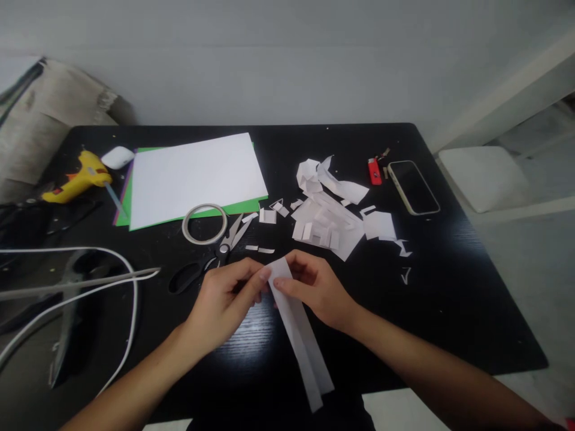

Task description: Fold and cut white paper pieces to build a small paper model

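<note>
A long folded strip of white paper hangs down toward the table's near edge, pinched at its top end by both hands. My left hand is closed on its upper left edge, thumb on top. On the other side, my right hand grips the same end, its thumb pressed flat on the paper and the fingers behind it. Black-handled scissors lie partly opened just beyond my left hand. Small white paper scraps are scattered past the hands, beside a larger heap of cut and folded paper.
White sheets over coloured ones lie at the back left, with a tape roll at their near edge. A yellow glue gun and a white cable are on the left. A red lighter and a phone lie right.
</note>
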### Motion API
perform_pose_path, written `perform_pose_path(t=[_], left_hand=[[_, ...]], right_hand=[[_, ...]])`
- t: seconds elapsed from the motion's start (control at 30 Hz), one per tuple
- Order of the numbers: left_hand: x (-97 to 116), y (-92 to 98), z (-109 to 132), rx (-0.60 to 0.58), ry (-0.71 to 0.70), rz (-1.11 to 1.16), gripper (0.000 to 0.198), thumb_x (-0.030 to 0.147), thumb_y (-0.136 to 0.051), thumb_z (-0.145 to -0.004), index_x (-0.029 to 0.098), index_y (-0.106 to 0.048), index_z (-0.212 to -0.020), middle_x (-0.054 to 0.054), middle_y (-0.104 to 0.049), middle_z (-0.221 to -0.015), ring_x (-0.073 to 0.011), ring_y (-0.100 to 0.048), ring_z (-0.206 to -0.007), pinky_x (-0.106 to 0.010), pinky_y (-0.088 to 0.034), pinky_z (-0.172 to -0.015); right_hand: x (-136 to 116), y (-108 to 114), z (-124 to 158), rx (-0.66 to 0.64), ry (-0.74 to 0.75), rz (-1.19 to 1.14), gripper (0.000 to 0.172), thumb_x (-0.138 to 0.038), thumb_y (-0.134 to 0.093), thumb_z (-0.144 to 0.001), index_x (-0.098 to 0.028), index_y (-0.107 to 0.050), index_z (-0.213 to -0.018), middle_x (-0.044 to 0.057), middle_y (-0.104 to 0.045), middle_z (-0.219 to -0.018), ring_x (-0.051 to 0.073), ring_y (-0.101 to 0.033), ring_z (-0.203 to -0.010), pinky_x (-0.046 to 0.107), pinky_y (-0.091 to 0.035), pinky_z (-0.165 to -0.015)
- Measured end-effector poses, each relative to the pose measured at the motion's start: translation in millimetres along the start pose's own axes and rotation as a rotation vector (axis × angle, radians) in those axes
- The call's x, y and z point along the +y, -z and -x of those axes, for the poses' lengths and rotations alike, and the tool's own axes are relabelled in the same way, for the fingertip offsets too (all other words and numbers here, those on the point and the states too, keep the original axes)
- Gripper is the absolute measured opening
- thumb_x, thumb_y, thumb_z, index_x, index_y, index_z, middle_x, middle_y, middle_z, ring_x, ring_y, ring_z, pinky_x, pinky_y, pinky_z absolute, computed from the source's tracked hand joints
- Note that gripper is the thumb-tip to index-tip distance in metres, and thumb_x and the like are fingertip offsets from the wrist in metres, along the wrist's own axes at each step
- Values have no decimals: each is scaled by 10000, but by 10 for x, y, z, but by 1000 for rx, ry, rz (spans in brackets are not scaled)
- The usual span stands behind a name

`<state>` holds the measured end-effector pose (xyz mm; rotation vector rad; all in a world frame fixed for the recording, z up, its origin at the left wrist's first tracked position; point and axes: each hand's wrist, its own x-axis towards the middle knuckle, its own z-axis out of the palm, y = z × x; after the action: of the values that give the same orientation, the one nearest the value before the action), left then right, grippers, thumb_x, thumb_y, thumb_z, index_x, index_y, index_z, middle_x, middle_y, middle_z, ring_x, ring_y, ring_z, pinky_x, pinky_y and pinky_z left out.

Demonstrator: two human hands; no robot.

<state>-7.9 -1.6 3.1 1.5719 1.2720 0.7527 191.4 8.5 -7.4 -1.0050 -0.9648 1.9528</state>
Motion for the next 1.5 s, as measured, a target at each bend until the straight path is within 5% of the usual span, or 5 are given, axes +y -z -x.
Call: perform_pose_path(t=[0.17, 0.47, 0.63, 0.87, 1.5], left_hand=[[37, 16, -18, 45, 3, 28, 188, 322, -672, -975, 198, -712, -839, 26, -645, -643, -114, -597, -572, -208, -467, -562], [11, 13, 0, -42, -52, -27, 287, 310, -556, -1049, 196, -678, -817, 23, -618, -675, -113, -565, -608, -222, -452, -584], [-16, 80, -5, 42, -200, -120, 75, 229, -645, -1001, 198, -713, -993, -3, -709, -832, -130, -654, -723, -237, -525, -677], [-52, 124, -74, 24, -507, -180, 267, 101, -780, -903, 177, -734, -1155, -57, -773, -1022, -151, -735, -914, -254, -598, -830], [-50, 42, -37, 121, -470, -135, 148, 98, -804, -886, 170, -763, -1008, -27, -793, -926, -124, -746, -813, -212, -605, -747]], right_hand=[[-43, 1, -2, -39, -58, -36, 292, -409, -872, -812, -187, -699, -892, -17, -717, -760, 136, -691, -601, 244, -533, -555], [4, 35, -21, -33, -2, -34, 198, -287, -847, -839, -198, -723, -966, -31, -727, -779, 132, -719, -678, 266, -576, -683], [-38, 38, -22, -26, -30, -87, 213, -288, -867, -826, -191, -712, -936, -28, -741, -782, 125, -713, -636, 257, -575, -636], [-21, 59, -30, 7, 24, -64, 248, -281, -909, -784, -198, -745, -950, -20, -756, -808, 123, -719, -690, 255, -570, -680], [32, 29, -12, 53, 72, -33, 199, -250, -863, -824, -205, -752, -983, -19, -754, -809, 117, -723, -732, 250, -563, -707]])
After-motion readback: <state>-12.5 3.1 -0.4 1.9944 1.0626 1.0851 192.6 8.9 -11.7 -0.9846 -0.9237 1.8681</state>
